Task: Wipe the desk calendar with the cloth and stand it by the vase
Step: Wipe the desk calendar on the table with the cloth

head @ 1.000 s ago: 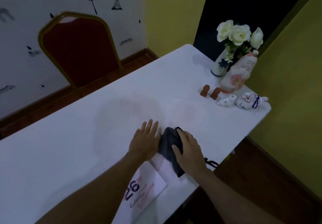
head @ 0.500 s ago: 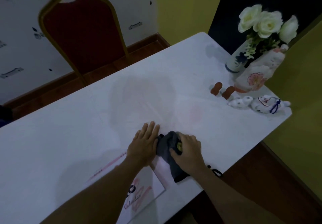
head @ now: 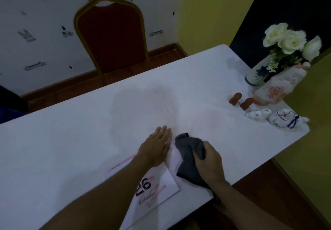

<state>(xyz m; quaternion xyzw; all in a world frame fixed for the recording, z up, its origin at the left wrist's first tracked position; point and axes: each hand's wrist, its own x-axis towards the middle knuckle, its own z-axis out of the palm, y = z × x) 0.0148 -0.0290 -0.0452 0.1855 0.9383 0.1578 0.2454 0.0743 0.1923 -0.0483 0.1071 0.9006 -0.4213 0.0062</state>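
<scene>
A white desk calendar [head: 159, 188] with black digits and pink script lies flat on the white table [head: 71, 140], partly hidden under my forearms. My left hand [head: 155, 146] presses flat on its far part, fingers together. Just to the right, my right hand [head: 208, 161] grips a dark grey cloth [head: 189, 156] that rests on the calendar's right side. At the table's far right corner stands a blue-and-white vase [head: 256, 74] holding white roses [head: 290, 40].
A floral ceramic bottle [head: 277, 88], two small brown figurines [head: 240, 101] and white ceramic animals [head: 275, 118] cluster near the vase. A red chair with a gold frame [head: 111, 36] stands behind the table. The table's right edge runs close to my right wrist.
My right hand with the cloth has slid slightly toward the right and back along the calendar. My left hand's fingers have closed together. The view has shifted a little.
</scene>
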